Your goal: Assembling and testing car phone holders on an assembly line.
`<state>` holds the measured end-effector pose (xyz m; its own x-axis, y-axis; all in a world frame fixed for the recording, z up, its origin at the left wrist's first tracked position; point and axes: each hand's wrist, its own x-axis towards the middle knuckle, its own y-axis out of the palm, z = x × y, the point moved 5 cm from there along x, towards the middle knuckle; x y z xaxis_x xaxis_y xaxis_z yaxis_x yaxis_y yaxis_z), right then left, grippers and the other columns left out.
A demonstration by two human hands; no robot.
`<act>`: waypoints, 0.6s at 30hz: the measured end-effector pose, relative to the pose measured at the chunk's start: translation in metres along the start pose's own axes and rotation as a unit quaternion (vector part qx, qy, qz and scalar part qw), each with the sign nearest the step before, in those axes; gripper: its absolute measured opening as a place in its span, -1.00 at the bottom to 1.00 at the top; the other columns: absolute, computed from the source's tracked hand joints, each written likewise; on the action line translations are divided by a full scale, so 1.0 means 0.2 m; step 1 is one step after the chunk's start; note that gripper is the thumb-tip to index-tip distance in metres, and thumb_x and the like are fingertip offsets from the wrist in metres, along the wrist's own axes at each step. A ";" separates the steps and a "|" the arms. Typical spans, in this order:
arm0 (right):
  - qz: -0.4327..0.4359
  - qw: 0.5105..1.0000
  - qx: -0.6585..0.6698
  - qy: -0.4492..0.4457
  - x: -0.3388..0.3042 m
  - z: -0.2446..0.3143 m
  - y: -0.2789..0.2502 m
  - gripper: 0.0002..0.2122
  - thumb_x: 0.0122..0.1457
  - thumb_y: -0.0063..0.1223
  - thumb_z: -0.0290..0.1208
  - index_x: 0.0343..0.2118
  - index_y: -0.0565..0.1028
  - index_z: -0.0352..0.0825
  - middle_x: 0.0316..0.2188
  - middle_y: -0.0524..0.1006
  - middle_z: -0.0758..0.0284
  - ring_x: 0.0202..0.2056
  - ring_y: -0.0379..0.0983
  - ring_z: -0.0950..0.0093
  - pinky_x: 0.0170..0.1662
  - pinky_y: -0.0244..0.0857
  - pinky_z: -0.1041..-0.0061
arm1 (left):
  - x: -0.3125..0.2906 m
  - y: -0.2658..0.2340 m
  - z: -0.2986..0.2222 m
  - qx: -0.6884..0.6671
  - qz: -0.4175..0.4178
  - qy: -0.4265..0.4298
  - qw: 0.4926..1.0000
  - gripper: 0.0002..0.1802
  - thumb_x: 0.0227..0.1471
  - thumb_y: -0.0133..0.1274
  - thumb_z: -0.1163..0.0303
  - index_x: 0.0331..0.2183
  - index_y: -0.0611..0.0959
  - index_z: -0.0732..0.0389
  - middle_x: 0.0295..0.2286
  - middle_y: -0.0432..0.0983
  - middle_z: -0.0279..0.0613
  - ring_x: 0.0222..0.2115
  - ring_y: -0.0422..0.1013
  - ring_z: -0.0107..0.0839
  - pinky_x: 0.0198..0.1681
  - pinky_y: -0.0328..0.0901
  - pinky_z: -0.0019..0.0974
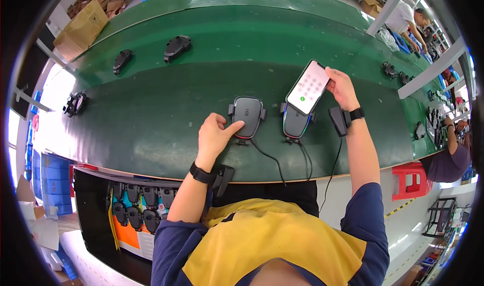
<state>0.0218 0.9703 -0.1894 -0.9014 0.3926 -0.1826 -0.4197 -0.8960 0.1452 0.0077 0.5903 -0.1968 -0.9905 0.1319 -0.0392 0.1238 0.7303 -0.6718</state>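
On the green bench in front of me lie two black phone holders with side clamps and cables. My left hand (216, 137) rests at the left phone holder (247, 115), its thumb on the lower left of the face and its other fingers curled beside the edge. A reddish glow runs along that holder's lower rim. In my right hand (343, 88) is a smartphone (308, 88), gripped by its upper right edge and tilted. Its lit screen shows a keypad. The phone overlaps the upper part of the right phone holder (294, 124), whose edge glows blue-green.
More phone holders (177, 48) lie at the back left, with another (74, 104) near the left end. A black case (91, 215) of holders stands below the bench edge. Cables (308, 160) run over the front edge. Posts (432, 68) and co-workers (454, 157) are at the right.
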 end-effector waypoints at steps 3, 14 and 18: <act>0.030 0.999 -0.024 0.012 -0.07 -0.05 0.01 -0.78 0.13 -0.03 -0.27 -0.34 0.46 -0.34 -0.44 0.51 0.39 -0.40 0.44 0.62 -0.28 0.31 0.62 | 0.00 0.03 -0.01 0.030 0.083 -0.019 0.996 -0.51 -0.37 0.28 0.11 -0.48 0.52 0.30 -0.57 0.37 -0.26 -0.55 0.33 -0.41 -0.46 0.26 -0.39; -0.036 0.948 -0.284 -0.136 -0.36 0.03 0.01 -0.76 0.13 -0.04 -0.35 -0.25 0.47 -0.42 -0.42 0.51 0.34 -0.38 0.44 0.59 -0.29 0.32 0.64 | -0.11 0.12 -0.14 0.088 -0.045 0.135 0.986 -0.54 -0.34 0.26 0.12 -0.43 0.54 0.25 -0.51 0.40 -0.27 -0.55 0.38 -0.36 -0.48 0.28 -0.34; -0.064 0.973 -0.144 -0.167 -0.67 0.06 0.08 -0.78 0.11 -0.03 -0.41 -0.25 0.46 -0.46 -0.41 0.52 0.31 -0.38 0.45 0.58 -0.28 0.32 0.61 | -0.08 0.15 -0.11 0.004 0.029 0.050 0.998 -0.53 -0.30 0.26 0.21 -0.34 0.52 0.28 -0.42 0.46 -0.24 -0.49 0.40 -0.43 -0.47 0.28 -0.39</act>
<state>0.1356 0.9060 -0.1511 -0.8480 0.5077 0.1519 -0.5272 -0.8373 -0.1447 0.0278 0.6245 -0.2011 -0.9706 0.2408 -0.0040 0.1800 0.7144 -0.6761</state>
